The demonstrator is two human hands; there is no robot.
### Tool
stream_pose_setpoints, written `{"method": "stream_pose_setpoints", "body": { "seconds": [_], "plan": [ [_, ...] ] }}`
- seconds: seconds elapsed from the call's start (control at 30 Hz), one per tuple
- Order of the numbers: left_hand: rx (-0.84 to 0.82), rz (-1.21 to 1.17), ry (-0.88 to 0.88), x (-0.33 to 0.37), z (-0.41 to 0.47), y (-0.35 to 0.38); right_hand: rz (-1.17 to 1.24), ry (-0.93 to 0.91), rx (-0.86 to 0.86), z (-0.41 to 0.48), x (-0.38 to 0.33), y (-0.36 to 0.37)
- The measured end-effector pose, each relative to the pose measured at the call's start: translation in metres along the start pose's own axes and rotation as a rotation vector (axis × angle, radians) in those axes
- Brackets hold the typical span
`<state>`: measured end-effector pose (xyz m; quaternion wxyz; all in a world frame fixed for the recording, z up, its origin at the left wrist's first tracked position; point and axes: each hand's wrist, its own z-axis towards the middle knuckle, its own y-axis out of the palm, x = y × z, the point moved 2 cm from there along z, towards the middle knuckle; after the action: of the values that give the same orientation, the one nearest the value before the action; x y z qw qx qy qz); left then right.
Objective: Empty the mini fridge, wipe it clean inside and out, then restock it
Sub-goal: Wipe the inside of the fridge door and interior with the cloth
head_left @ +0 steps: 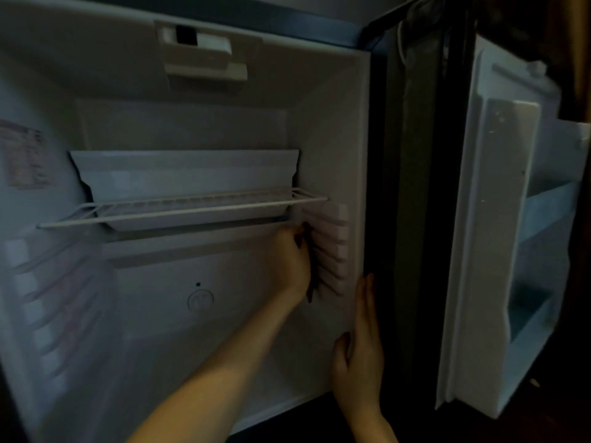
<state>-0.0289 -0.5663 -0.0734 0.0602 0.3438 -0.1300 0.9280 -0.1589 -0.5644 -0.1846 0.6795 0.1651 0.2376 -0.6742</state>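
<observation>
The mini fridge (332,129) stands open with nothing stored inside. A white wire shelf (179,209) sits halfway up, under a white plastic tray (185,174). My left hand (289,260) reaches deep inside and presses a dark cloth (309,276) against the ribbed shelf rails (334,247) on the right inner wall, just below the shelf. The cloth is mostly hidden behind the hand. My right hand (359,350) lies flat on the front edge of the right wall, fingers pointing up, thumb on the inner side, holding nothing.
The fridge door (479,251) hangs open to the right, its white door shelves (543,215) bare. A dark door seal (415,187) runs between cabinet and door. A thermostat housing (204,52) sits on the ceiling. A label (25,158) is stuck on the left wall.
</observation>
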Motion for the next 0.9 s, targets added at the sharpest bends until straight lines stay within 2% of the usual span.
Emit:
{"method": "stream_pose_setpoints", "body": {
  "seconds": [0.1, 0.23, 0.43, 0.57, 0.63, 0.7, 0.8, 0.9],
  "plan": [
    [0.004, 0.129, 0.039, -0.003, 0.017, 0.000, 0.019, 0.012, -0.001, 0.002, -0.002, 0.002],
    [-0.121, 0.292, 0.207, 0.017, 0.008, -0.004, 0.005, 0.019, 0.008, -0.001, -0.001, 0.002],
    [-0.219, 0.494, 0.532, 0.040, -0.013, -0.017, -0.035, 0.035, 0.005, -0.001, -0.004, 0.002],
    [-0.084, 0.502, 0.838, 0.052, -0.022, -0.025, -0.030, 0.031, -0.014, 0.000, -0.006, 0.000],
    [-0.084, 0.408, 0.949, 0.040, -0.024, -0.032, -0.030, 0.027, -0.020, 0.000, -0.006, -0.001],
    [-0.154, 0.235, 0.867, 0.021, -0.017, -0.044, -0.024, 0.028, -0.034, 0.000, -0.005, -0.003],
    [-0.140, -0.053, 0.348, -0.004, 0.002, -0.061, -0.018, 0.020, -0.036, -0.001, -0.004, -0.003],
    [-0.018, -0.192, 0.015, -0.002, 0.019, -0.052, -0.046, 0.016, -0.034, -0.001, -0.005, -0.001]
  ]
}}
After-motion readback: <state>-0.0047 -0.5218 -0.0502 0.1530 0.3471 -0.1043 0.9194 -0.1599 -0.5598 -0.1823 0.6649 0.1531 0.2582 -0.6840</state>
